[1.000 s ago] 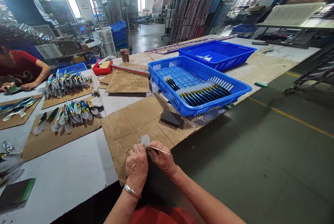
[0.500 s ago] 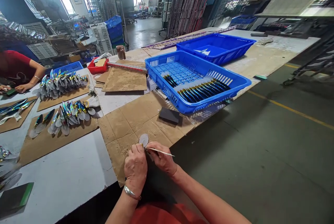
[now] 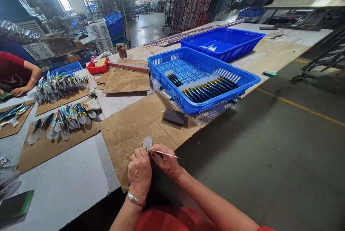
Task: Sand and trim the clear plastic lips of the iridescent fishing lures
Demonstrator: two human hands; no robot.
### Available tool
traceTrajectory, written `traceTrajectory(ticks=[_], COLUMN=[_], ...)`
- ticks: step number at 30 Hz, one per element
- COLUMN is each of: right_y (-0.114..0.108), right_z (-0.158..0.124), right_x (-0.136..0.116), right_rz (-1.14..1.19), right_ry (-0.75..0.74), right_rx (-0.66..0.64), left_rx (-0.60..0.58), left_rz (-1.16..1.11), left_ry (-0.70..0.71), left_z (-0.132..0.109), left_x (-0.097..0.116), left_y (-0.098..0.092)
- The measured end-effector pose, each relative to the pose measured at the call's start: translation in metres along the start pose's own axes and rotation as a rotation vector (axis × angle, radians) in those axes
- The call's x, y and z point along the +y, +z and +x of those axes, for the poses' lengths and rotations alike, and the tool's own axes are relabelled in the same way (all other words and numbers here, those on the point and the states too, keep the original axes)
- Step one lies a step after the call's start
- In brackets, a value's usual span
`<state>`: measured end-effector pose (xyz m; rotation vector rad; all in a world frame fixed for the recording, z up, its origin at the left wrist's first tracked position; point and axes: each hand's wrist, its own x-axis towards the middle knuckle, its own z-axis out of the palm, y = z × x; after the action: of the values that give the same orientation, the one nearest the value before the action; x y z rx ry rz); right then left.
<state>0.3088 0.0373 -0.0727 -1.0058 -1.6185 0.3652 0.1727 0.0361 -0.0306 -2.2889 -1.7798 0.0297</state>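
Near the table's front edge, my left hand (image 3: 139,168) is closed round a fishing lure, its body mostly hidden by the fingers. The lure's round, pale lip (image 3: 147,142) sticks out beyond the fingertips. My right hand (image 3: 166,161) pinches a thin, pale, pointed stick (image 3: 167,154). One end of the stick reaches to the lure beside my left fingers, and the other points right. Exactly where it touches is hidden. Beneath and ahead of both hands lies a brown cardboard sheet (image 3: 134,123), with a dark rectangular block (image 3: 174,116) on it.
A blue basket (image 3: 185,105) ahead holds rows of dark, shiny lures (image 3: 210,89); behind it stands a deeper blue bin (image 3: 234,56). Lures with round lips (image 3: 66,121) are heaped on cardboard at left. At far left, a co-worker's hand (image 3: 20,91) rests by the table.
The view has shifted slightly, so the table and background appear a little higher and further left. Both hands keep their hold on the lure and the stick, almost unmoved.
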Motion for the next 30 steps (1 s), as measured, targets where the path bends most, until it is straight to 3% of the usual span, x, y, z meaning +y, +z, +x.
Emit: traceTrajectory(ticks=[3,10,17,24,30], right_y=[0.0009,-0.0061,-0.0018,-0.0066,0.0006], right_z=[0.0031,0.0031,0.0023,0.0019,-0.0006], right_x=[0.0,-0.0015,0.002,-0.0011,0.0041], right_rz=[-0.037,0.042,-0.012,0.07,0.039], right_ry=[0.005,-0.033,0.017,-0.032,0.015], right_rx=[0.019,-0.081,-0.015,-0.092,-0.003], left_rx=[0.001,-0.014,-0.001,-0.015,-0.028], left_rz=[0.0,0.008,0.028,0.038,0.014], left_ry=[0.008,0.018,0.024,0.012,0.009], left_z=[0.0001,-0.0002,0.0004,-0.0005,0.0011], left_x=[-0.0006,-0.0009,-0.0008,-0.0012,-0.0015], left_y=[-0.0003,-0.0023,-0.0023,-0.0027,-0.0049])
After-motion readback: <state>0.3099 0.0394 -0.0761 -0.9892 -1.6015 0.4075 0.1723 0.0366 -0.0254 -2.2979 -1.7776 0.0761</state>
